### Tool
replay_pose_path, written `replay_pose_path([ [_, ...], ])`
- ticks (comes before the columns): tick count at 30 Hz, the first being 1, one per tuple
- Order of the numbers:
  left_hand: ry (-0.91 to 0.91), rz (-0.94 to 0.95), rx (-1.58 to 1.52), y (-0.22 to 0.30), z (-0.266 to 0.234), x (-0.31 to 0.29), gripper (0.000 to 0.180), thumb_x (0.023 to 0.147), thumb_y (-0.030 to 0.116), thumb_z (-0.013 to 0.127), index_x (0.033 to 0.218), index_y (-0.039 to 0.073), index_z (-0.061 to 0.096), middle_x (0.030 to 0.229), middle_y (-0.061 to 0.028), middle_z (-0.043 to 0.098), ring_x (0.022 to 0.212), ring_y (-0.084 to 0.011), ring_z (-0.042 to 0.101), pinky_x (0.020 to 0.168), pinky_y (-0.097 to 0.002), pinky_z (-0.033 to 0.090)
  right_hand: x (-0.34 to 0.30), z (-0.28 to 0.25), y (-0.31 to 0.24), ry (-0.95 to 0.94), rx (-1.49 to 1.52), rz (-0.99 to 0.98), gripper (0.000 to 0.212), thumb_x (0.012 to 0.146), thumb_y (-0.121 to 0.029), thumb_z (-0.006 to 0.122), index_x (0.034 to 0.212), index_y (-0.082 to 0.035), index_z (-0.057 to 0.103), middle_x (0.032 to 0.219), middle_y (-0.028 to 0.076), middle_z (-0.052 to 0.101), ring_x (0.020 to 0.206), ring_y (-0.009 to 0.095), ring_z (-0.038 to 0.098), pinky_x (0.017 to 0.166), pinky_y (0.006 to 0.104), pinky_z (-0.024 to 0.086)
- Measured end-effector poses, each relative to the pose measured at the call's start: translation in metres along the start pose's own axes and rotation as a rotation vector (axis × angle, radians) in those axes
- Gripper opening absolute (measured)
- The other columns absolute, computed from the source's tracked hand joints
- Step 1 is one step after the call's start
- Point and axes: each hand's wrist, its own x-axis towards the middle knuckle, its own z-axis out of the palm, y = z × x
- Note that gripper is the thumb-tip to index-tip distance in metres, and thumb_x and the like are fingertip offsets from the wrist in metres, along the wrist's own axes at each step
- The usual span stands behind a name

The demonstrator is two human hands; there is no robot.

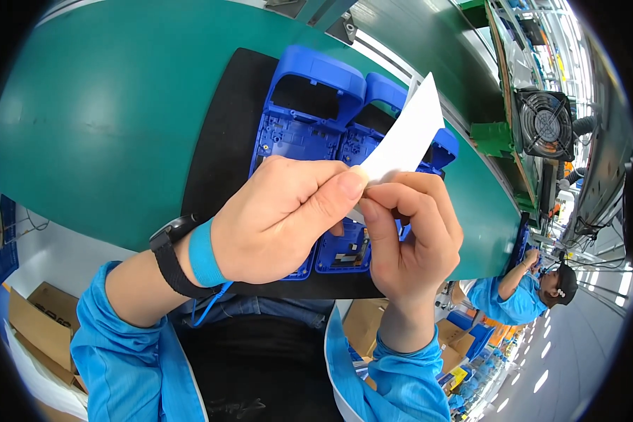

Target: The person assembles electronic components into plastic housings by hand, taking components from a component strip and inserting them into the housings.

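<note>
A white sheet (413, 130), bent and narrow from this angle, rises from between my two hands. My left hand (281, 214) pinches its lower edge between thumb and forefinger. Close beside it, my right hand (416, 228) has its thumb and curled fingers at the same edge; what lies between those fingertips is partly hidden. Beneath the hands, several blue plastic housings (297, 133) with raised handle-like frames stand on a black mat (214, 137). Screw posts and ribs show inside them. A smaller blue part (341, 247) sits nearer to me, half covered by my hands.
The mat lies on a green worktable (112, 105). A metal rail (380, 50) runs along the far side. At the right are a black fan (545, 124) and a co-worker (513, 292) in blue. Cardboard boxes (43, 320) stand below at the left.
</note>
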Motion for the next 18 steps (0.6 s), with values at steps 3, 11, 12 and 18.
replay_pose_path([
  [3, -0.023, 0.016, 0.036, -0.0023, -0.0016, 0.0004, 0.042, 0.104, 0.03, 0.046, 0.087, -0.004, 0.064, 0.064, -0.0088, 0.06, 0.06, -0.013, 0.058, 0.055, -0.027, 0.046, 0.0015, -0.0004, -0.0002, -0.023, 0.015, -0.026, 0.019, 0.074, 0.004, 0.077, 0.089, -0.001, 0.065, 0.088, 0.011, 0.062, 0.071, 0.022, 0.063, 0.059, 0.03, 0.05],
  [11, -0.04, 0.037, 0.112, -0.0006, -0.0023, 0.0001, 0.043, 0.104, 0.029, 0.046, 0.081, -0.003, 0.064, 0.06, -0.0097, 0.06, 0.056, -0.0157, 0.061, 0.052, -0.0281, 0.048, 0.0019, -0.0011, -0.0002, -0.102, 0.098, 0.021, 0.013, 0.08, 0.003, 0.072, 0.087, 0.001, 0.061, 0.084, 0.01, 0.059, 0.07, 0.019, 0.057, 0.059, 0.0275, 0.046],
  [12, -0.048, 0.031, 0.104, -0.0006, -0.0026, 0.0002, 0.043, 0.104, 0.029, 0.046, 0.081, -0.003, 0.064, 0.061, -0.0097, 0.06, 0.056, -0.0159, 0.062, 0.052, -0.0279, 0.048, 0.0016, -0.0012, 0.0006, -0.097, 0.13, 0.019, 0.011, 0.083, 0.002, 0.07, 0.086, 0.003, 0.059, 0.084, 0.009, 0.059, 0.069, 0.015, 0.054, 0.059, 0.0241, 0.043],
  [18, -0.043, 0.031, 0.106, -0.0003, -0.0015, 0.0021, 0.041, 0.104, 0.027, 0.046, 0.082, -0.002, 0.064, 0.061, -0.0101, 0.061, 0.055, -0.0174, 0.062, 0.052, -0.0281, 0.048, 0.0012, 0.0005, 0.0034, -0.082, 0.077, -0.014, 0.016, 0.079, 0.004, 0.072, 0.09, -0.001, 0.061, 0.085, 0.011, 0.06, 0.072, 0.024, 0.061, 0.061, 0.0309, 0.049],
])
